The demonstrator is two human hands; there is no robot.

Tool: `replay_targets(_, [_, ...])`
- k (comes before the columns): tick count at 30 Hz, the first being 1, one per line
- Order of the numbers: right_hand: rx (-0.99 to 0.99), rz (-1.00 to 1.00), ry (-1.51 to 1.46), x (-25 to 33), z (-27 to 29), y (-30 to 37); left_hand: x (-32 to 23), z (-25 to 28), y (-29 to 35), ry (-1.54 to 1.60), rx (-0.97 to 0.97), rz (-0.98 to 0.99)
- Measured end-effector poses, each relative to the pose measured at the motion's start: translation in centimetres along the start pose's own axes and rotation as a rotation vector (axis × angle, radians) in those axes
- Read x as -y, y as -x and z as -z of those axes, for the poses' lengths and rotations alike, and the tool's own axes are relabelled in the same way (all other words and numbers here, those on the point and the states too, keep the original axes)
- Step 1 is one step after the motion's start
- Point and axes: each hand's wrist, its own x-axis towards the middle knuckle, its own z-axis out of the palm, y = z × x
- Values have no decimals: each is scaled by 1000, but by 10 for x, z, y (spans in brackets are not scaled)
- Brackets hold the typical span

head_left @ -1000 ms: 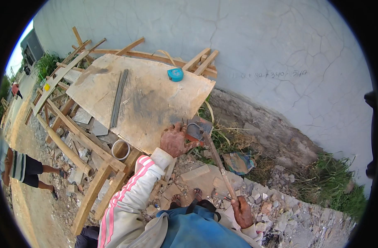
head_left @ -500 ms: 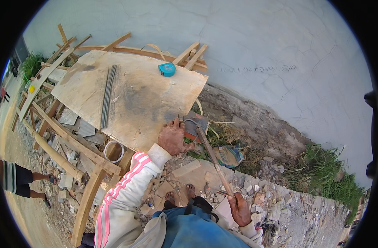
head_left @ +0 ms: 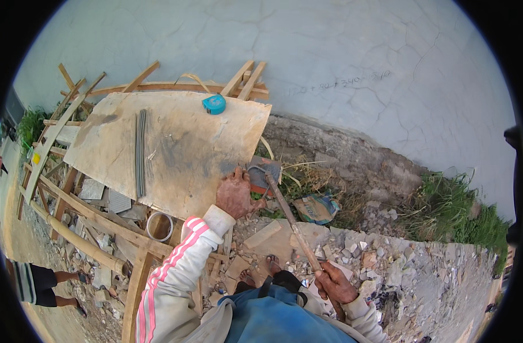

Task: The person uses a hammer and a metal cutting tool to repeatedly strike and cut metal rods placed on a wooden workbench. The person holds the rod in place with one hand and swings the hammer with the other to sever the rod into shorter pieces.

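Observation:
My left hand (head_left: 237, 195) lies palm down at the near right corner of a worn wooden board (head_left: 181, 177), fingers forward and thumb apart. Whether a thin rod is under its fingers is hard to make out. Just right of it is a dark metal block (head_left: 264, 168) with a curved piece of metal around it. My right hand (head_left: 337, 283) is closed around a long brown bar (head_left: 296, 228), whose far end meets that block. On the board lie a bundle of thin grey metal rods (head_left: 140, 153) and a teal tape measure (head_left: 214, 104).
Timber beams (head_left: 104, 220) and a bamboo pole (head_left: 81, 240) frame the board's left side. A roll of tape (head_left: 160, 227) hangs there. Rubble (head_left: 353, 251) covers the ground. A cracked wall (head_left: 358, 57) stands behind; a person's legs (head_left: 64, 288) show at left.
The view has shifted, moving the board left in the picture. My right hand has swung the bar's near end rightward, and more bar shows below my grip. My left hand stays by the corner.

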Motion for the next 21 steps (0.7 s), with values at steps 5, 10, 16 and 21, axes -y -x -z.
replay_targets(5, [138, -34, -333, 2, 6, 1, 2, 1, -2, 27, 41, -35])
replay_targets(10, [91, -70, -352, -4, -1, 1, 6, 5, 4, 32, -18, -43])
replay_targets(16, [50, -73, -352, -2, -6, 2, 6, 12, 25, 74, -122, -211])
replay_targets(21, [63, -46, -320, -5, -7, 4, 0, 4, 29, 73, -17, -333])
